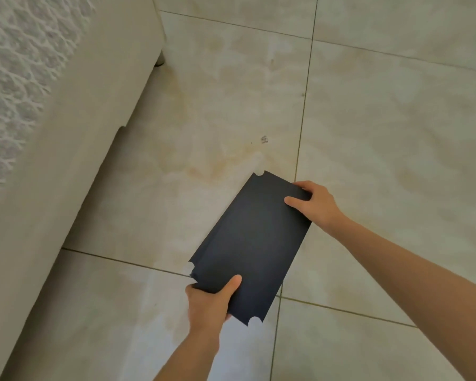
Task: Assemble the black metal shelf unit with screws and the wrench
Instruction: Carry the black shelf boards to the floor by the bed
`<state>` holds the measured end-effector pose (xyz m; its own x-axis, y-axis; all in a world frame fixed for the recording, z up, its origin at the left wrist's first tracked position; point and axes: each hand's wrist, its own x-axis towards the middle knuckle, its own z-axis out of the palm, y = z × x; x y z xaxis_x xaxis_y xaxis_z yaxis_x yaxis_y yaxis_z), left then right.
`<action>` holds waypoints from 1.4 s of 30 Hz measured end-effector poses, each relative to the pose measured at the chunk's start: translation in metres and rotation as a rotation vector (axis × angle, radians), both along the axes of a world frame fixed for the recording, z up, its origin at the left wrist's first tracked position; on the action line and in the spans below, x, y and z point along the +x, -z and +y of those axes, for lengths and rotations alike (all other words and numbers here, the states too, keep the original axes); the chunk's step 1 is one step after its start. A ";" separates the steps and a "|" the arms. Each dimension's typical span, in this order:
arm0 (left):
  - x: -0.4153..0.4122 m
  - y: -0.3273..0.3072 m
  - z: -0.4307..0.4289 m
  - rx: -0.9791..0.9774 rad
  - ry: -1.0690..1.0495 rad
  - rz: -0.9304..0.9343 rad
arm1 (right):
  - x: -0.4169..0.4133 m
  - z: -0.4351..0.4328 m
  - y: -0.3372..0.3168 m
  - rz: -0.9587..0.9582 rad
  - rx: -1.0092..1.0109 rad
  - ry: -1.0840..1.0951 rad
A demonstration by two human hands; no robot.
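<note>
Both hands hold one black metal shelf panel [256,243] above a pale tiled floor [382,119], low in view toward 5 o'clock. Left hand [208,301] clamps the panel's near short end at 6 o'clock, thumb on top, fingers curled beneath. Right hand [316,206] grips the far corner at 2 o'clock the same way. Holding opposite ends likely keeps the flat sheet level and controlled. Its notched corners probably fit posts. A cream furniture base [74,133] fills 9 o'clock.
</note>
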<state>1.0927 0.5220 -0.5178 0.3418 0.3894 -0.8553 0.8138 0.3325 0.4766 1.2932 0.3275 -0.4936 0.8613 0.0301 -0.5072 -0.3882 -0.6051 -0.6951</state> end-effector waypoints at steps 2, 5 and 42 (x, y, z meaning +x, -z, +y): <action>0.003 0.004 -0.001 0.059 0.058 0.019 | 0.004 0.000 0.008 -0.005 0.007 -0.010; 0.004 0.009 -0.001 0.110 0.142 0.043 | 0.005 -0.002 0.016 -0.007 0.021 -0.016; 0.068 0.006 0.009 0.523 0.732 -0.160 | -0.074 0.019 -0.001 0.320 0.154 0.279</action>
